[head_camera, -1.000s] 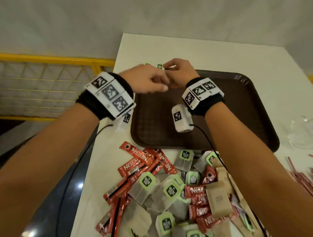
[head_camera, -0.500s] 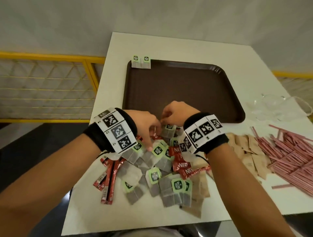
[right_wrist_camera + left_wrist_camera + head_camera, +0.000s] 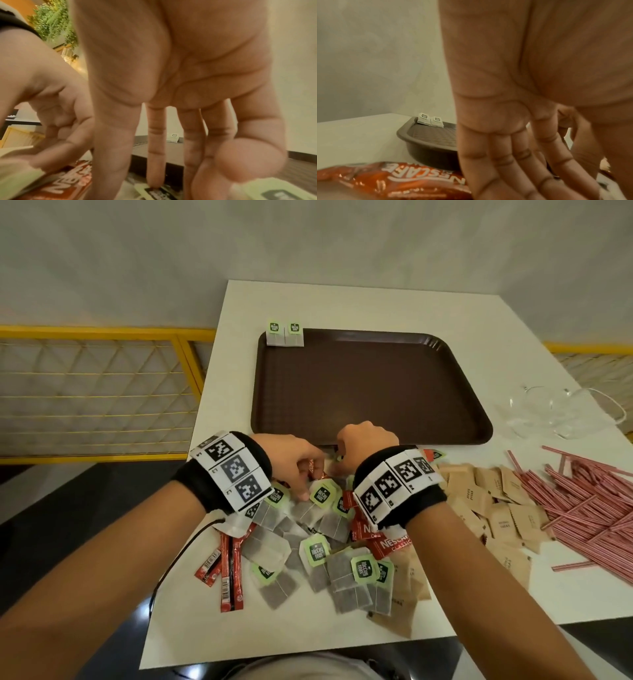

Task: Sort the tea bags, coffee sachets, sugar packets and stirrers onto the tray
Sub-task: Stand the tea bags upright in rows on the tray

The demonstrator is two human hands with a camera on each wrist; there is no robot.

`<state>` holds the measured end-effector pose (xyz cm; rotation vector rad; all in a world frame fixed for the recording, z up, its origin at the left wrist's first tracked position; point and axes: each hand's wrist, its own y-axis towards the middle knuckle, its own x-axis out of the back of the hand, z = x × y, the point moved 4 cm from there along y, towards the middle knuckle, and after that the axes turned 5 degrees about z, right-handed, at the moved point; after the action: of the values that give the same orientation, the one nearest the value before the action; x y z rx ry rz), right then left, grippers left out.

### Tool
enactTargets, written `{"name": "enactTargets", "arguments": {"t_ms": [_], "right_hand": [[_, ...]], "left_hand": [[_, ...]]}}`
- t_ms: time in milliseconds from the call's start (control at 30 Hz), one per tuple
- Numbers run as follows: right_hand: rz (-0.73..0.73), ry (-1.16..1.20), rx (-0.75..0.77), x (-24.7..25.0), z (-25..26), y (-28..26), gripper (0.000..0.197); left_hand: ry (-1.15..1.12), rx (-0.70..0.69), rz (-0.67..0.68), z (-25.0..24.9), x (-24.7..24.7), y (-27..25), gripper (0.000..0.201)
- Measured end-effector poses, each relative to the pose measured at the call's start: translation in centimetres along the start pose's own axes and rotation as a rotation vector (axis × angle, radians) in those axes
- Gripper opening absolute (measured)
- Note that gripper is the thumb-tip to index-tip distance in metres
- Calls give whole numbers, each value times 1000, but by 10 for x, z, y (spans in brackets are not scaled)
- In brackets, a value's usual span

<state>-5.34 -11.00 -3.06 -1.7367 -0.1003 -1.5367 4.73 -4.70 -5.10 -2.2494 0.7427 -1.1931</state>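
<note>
At nine o'clock of the white table (image 3: 342, 302), red foil coffee sachets (image 3: 230, 570) lie in a loose fan near the table's left edge. Just right of them spreads the heap of grey paper tea bags with green tags (image 3: 346, 573), mixed with more red sachets. The left hand (image 3: 291, 460) reaches down into the far edge of this heap, fingers straight and spread (the wrist view shows an open palm with nothing in it), tips touching the bags. Close beside it, the right hand (image 3: 368, 445) also dips into the heap with fingers extended downward; one fingertip (image 3: 154, 185) touches a tea bag tag, but whether anything is pinched I cannot tell. At twelve o'clock sits the dark brown rectangular plastic tray (image 3: 445, 419), with two tea bags (image 3: 285, 334) side by side on its far-left corner. At three o'clock lie brown paper sugar packets (image 3: 493, 508), then a scatter of pink striped stirrers (image 3: 589, 501), and beyond them crumpled clear plastic (image 3: 555, 416).
</note>
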Motion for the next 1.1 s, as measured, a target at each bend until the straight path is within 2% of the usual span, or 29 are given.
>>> {"name": "enactTargets", "arguments": {"t_ms": [133, 233, 433, 633, 733, 867, 967, 1100], "right_hand": [[6, 38, 10, 0, 2, 0, 24], [60, 99, 1, -2, 0, 0, 31], [124, 152, 28, -4, -3, 0, 39], [83, 239, 65, -1, -9, 5, 43], [45, 276, 102, 4, -14, 7, 32], [-5, 287, 193, 19, -17, 9, 18], [-33, 321, 244, 35, -19, 11, 17], [0, 418, 288, 51, -16, 20, 18]], "left_hand": [[-38, -74, 14, -10, 0, -8, 49], [43, -70, -4, -17, -5, -6, 54], [62, -50, -108, -20, -5, -1, 34], [-16, -39, -151, -15, 2, -9, 21], [-100, -85, -145, -14, 7, -12, 18], [-323, -162, -140, -13, 20, -21, 14], [-434, -200, -207, -12, 35, -31, 14], [-567, -215, -349, -4, 58, -42, 12]]}}
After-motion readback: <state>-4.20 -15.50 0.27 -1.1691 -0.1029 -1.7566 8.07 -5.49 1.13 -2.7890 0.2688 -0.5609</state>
